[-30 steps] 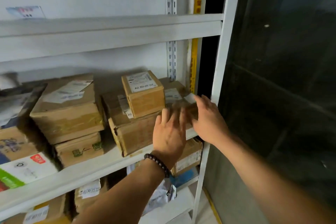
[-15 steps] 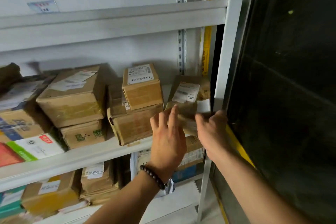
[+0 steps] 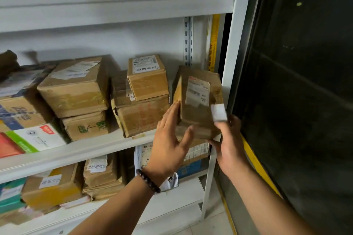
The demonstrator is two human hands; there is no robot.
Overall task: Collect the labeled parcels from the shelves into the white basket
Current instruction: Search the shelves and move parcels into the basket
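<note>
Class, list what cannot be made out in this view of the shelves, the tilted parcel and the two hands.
Head view throughout.
Label on the tilted parcel: print too small and blurred to read.
Right hand: fingers hidden beneath the parcel.
Lower-shelf box: partly hidden behind left hand.
White basket: outside the frame.

Reaching up and forward with both bare forearms. Pressing the left hand (image 3: 170,139) flat against the left side of a cardboard parcel (image 3: 198,114), fingers straight and together, thumb spread across its lower front edge. Wearing a dark bead bracelet (image 3: 148,181) on that wrist. Gripping the parcel's lower right corner with the right hand (image 3: 228,145), thumb up on the front face, fingers wrapped round behind.
</note>
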